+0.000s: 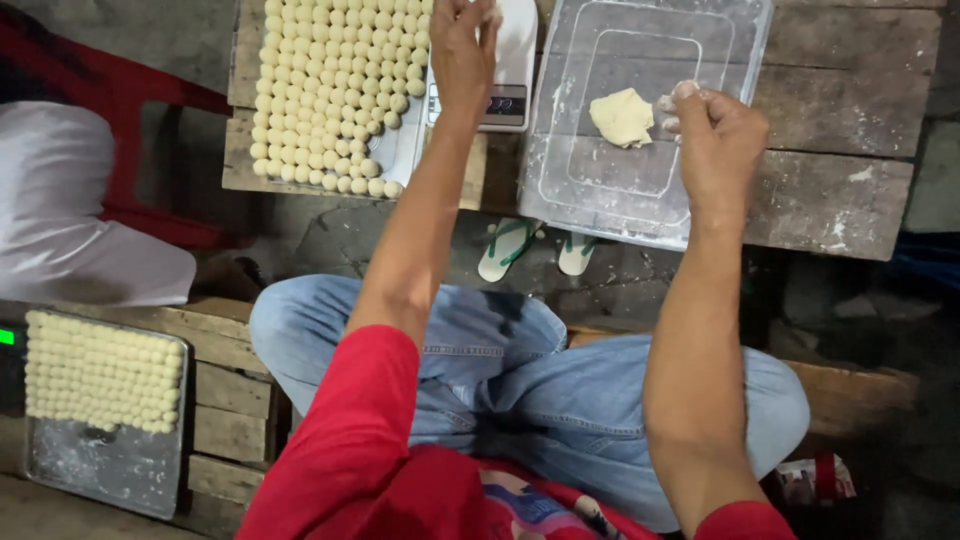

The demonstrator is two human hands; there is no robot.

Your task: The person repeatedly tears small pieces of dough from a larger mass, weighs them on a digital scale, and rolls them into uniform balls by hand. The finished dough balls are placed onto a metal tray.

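Note:
My left hand (462, 45) is raised over the white kitchen scale (510, 80), its fingers pinched together on what looks like a small piece of dough at the top edge of the view. My right hand (712, 135) hovers over the clear plastic lid (600, 170), fingertips closed on a small bit of dough. A pale lump of dough (621, 116) lies on the lid just left of that hand. Rows of small dough balls (335, 80) fill a metal tray left of the scale.
A rough wooden table (850, 190) carries the tray, scale and lid. A second metal tray (100, 460) with dough balls sits on a wooden bench at lower left. Green-strapped sandals (512, 248) lie under the table. A person in white (70, 220) sits at left.

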